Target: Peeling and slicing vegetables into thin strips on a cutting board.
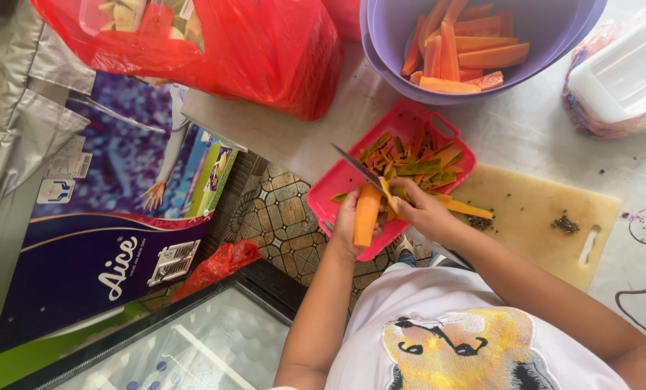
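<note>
Left hand [348,220]: curled around orange papaya slice [366,214], forearm raised over pink tray [337,189].
Right hand [418,204]: fingers clenched on knife [360,168], blade against slice.

Head camera, looking steeply down, close over counter edge [280,137].

Left hand [347,220] grips orange papaya slice [366,214] over red tray [337,189]; right hand [420,208] holds knife [359,168] against it; peels [418,167] in tray.
</note>
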